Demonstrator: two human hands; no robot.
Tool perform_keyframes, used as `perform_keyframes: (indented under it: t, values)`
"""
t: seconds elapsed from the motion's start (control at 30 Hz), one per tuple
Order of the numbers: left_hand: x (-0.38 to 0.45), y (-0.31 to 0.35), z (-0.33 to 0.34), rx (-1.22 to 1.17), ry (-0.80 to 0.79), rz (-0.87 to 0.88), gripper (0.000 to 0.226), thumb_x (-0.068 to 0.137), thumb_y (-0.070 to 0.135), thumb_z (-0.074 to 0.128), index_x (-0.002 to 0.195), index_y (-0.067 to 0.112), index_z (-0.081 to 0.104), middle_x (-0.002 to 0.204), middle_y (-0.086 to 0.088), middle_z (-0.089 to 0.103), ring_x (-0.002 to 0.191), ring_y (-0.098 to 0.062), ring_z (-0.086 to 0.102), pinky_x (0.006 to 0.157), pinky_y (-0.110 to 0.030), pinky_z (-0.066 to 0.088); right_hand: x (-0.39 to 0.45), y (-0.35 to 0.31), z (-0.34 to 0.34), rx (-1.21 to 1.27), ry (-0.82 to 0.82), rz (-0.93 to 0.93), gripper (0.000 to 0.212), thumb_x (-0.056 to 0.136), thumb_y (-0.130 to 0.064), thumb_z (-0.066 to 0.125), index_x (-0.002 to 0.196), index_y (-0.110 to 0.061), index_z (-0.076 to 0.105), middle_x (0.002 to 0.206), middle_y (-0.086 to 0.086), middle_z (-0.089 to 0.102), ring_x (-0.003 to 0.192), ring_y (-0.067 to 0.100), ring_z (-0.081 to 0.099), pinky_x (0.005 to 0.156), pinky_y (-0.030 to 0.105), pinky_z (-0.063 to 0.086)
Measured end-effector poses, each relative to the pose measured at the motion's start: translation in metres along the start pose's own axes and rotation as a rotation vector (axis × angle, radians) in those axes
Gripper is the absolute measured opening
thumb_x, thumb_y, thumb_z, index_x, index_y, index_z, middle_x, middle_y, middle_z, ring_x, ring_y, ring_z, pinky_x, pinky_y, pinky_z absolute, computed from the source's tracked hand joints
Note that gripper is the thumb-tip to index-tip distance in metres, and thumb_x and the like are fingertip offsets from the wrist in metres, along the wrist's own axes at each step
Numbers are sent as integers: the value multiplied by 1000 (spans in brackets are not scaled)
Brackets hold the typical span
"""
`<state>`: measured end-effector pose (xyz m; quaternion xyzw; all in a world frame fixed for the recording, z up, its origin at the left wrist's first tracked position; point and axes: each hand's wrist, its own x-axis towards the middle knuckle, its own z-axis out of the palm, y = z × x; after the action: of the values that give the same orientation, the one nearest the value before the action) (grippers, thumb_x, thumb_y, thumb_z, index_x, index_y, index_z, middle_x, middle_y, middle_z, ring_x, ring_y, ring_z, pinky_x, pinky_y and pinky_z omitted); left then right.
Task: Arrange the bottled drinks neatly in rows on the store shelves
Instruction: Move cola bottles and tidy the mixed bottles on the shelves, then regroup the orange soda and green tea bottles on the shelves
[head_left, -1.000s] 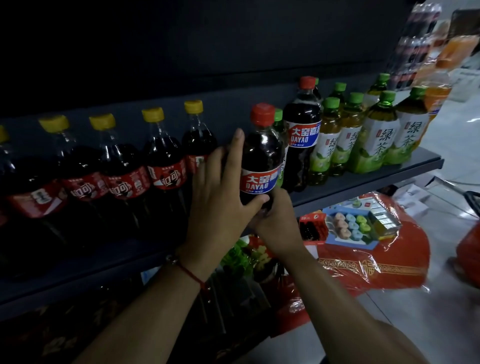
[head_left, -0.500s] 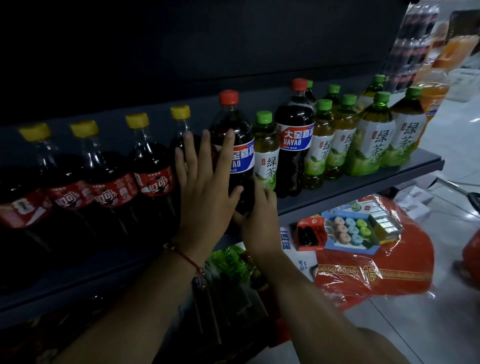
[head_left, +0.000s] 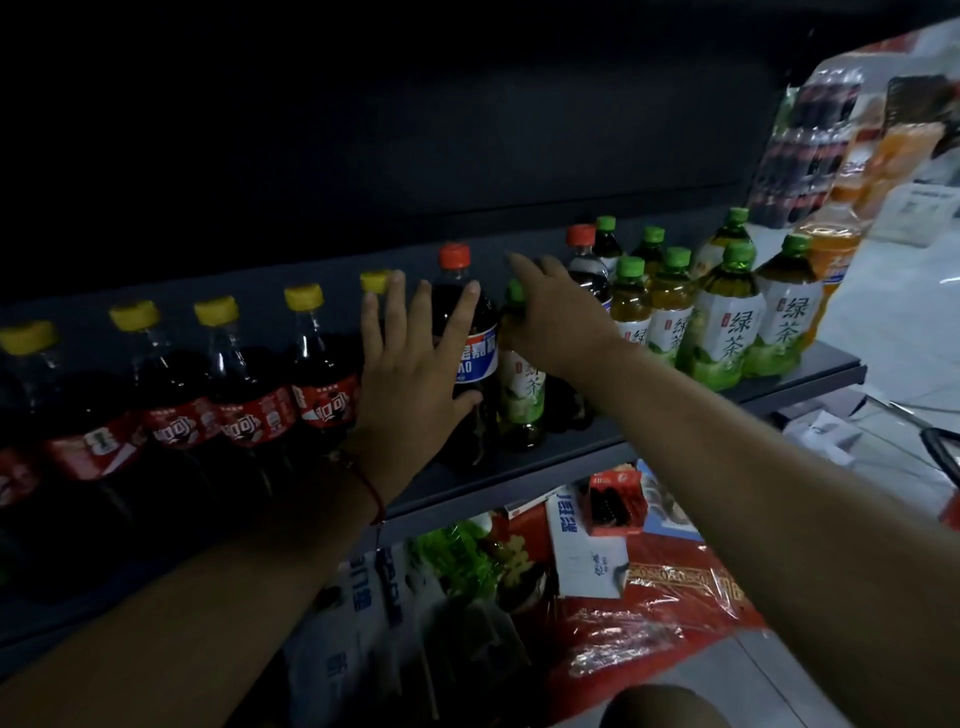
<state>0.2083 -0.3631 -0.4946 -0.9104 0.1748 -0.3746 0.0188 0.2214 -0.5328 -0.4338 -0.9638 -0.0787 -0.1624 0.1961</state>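
The dark cola bottle with a red cap and blue-and-red label (head_left: 462, 358), held out in front of the grey metal shelf (head_left: 800, 374) a second ago, now stands in the front row between the yellow-capped colas (head_left: 322, 384) and a green-capped tea bottle (head_left: 519, 395), so this placement looks done. It stands upright, long axis vertical, cap up, label facing outward. The left hand (head_left: 415, 374) lies flat against it with fingers spread, gripping nothing, while the right hand (head_left: 550, 312) has left it and reaches over the tea bottle (whether its fingers grip anything, I cannot tell).
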Motion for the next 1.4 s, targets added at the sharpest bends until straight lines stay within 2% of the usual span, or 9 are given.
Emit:
perform_keyframes:
  t: [0.17, 0.5, 0.67, 0.83, 0.93, 1.07, 1.17, 1.3, 1.4]
  values:
    - [0, 0, -2, 54, -27, 32, 110, 71, 53, 80, 155, 17, 20, 150, -29, 34, 145, -47, 17, 119, -58, 8, 11, 1, -12, -57, -177, 29, 60, 91, -31, 65, 141, -11, 39, 131, 16, 57, 117, 32, 57, 91, 37, 47]
    - [5, 8, -18, 135, -146, -13, 104, 78, 61, 69, 157, 16, 17, 155, -29, 26, 147, -47, 12, 120, -57, 7, -47, 1, -63, -100, -149, -4, 40, 93, -32, 65, 129, -21, 52, 119, 6, 60, 105, 26, 59, 77, 31, 46]
    - [-13, 25, -62, -354, -247, 77, 94, 87, 60, 60, 158, 26, 8, 165, -5, 6, 151, -24, 2, 122, -41, 2, -83, -16, -90, -34, -31, -84, 41, 93, -38, 63, 129, -22, 55, 110, 0, 63, 99, 21, 61, 78, 33, 51]
    - [-35, 46, -129, -1231, -394, -181, 69, 80, 39, 79, 135, 47, 38, 124, 26, 59, 111, 10, 56, 90, -13, 47, -114, -47, -119, 138, 65, -156, 26, 91, -43, 65, 114, -33, 59, 93, -17, 60, 74, -4, 56, 57, 9, 39]
    - [-31, 38, -158, -1327, -346, -277, 64, 74, 33, 85, 127, 36, 49, 111, 19, 67, 100, 2, 65, 86, -25, 54, -125, -70, -135, 377, 101, -139, 18, 88, -44, 69, 103, -40, 60, 90, -20, 62, 78, -12, 58, 59, 4, 42]
    - [-22, 17, -197, -1347, -316, -282, 55, 75, 26, 85, 121, 31, 55, 104, 18, 71, 95, 1, 68, 76, -19, 55, -135, -89, -151, 759, 147, -118, 26, 89, -41, 68, 112, -30, 66, 95, -12, 71, 89, -2, 67, 76, 17, 52]
    - [-12, -1, -227, -1375, -215, -335, 46, 79, 19, 82, 118, 25, 58, 100, 10, 73, 88, -1, 69, 67, -15, 52, -143, -98, -156, 823, 23, -95, 41, 89, -52, 62, 126, -34, 59, 111, -14, 68, 101, -1, 65, 92, 29, 54]
    - [11, -29, -273, -1363, -119, -371, 37, 81, 29, 79, 115, 26, 63, 100, 6, 75, 88, -8, 72, 72, -23, 57, -155, -121, -160, 873, -184, -142, 39, 86, -48, 67, 122, -46, 51, 114, -22, 65, 98, -11, 62, 77, 13, 52]
    - [27, -44, -300, -1362, -106, -387, 31, 84, 34, 75, 113, 28, 64, 96, 7, 76, 87, -12, 73, 71, -32, 59, -151, -138, -165, 885, -140, -165, 48, 81, -41, 77, 121, -47, 52, 112, -22, 67, 99, -6, 65, 87, 23, 55]
